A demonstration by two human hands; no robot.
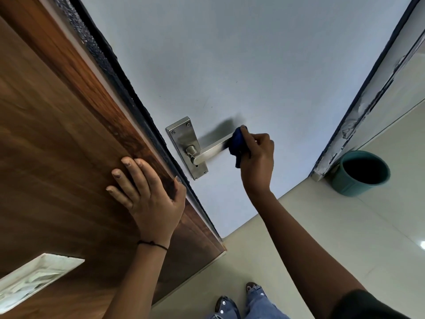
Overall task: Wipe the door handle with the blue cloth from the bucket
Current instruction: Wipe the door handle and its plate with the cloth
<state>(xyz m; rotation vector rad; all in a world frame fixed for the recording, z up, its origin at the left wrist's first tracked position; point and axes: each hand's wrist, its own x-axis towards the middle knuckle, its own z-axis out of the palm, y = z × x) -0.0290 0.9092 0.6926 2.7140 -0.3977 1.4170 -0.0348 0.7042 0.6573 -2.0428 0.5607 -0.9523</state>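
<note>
A steel lever door handle [208,153] on a long backplate is fixed to the pale grey door [241,65]. My right hand [258,160] grips the blue cloth [238,143], wrapped around the free end of the lever; that end is hidden under the cloth. My left hand [147,192] lies flat, fingers spread, on the brown wooden panel [57,134] left of the door, its thumb at the panel's dark edge. A teal bucket [361,172] stands on the floor at the right, by the door frame.
The dark door frame [368,88] with chipped white paint runs up the right side. Cream floor tiles [322,238] lie below. My feet and jeans [241,305] show at the bottom. A white switch plate [32,279] sits on the wooden panel, lower left.
</note>
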